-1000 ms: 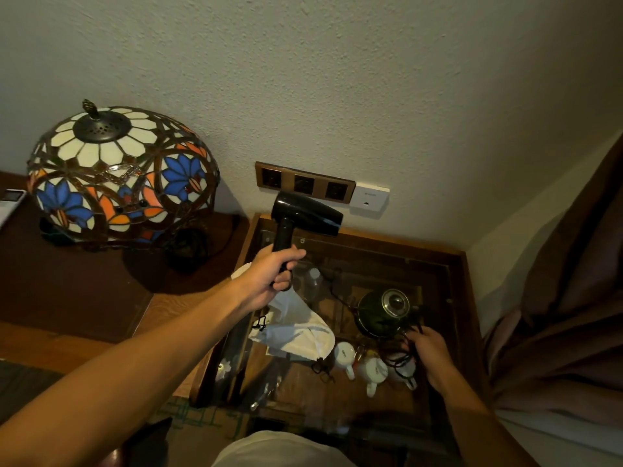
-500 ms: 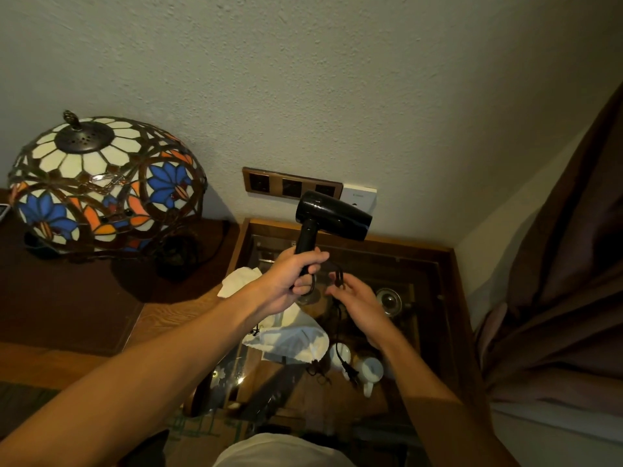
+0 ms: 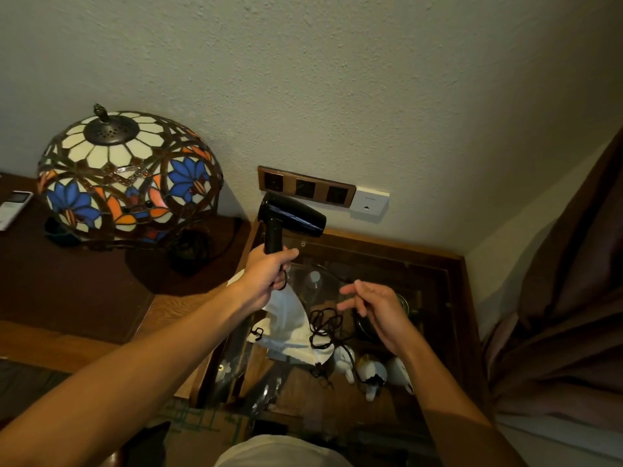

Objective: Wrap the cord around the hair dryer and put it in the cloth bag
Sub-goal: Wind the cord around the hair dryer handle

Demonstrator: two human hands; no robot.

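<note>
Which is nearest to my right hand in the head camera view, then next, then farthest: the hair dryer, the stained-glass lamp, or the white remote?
From the right hand:
1. Hair dryer, up and left, held by the left hand.
2. Stained-glass lamp, farther left on the dark table.
3. White remote, at the far left edge.

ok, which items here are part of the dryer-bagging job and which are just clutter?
In the job:
hair dryer, handle gripped in the left hand
cord, hanging in loose loops from the right hand
cloth bag, white, lying on the glass table

Just lying about:
stained-glass lamp
wall sockets
white cups under the glass
remote
curtain
</note>
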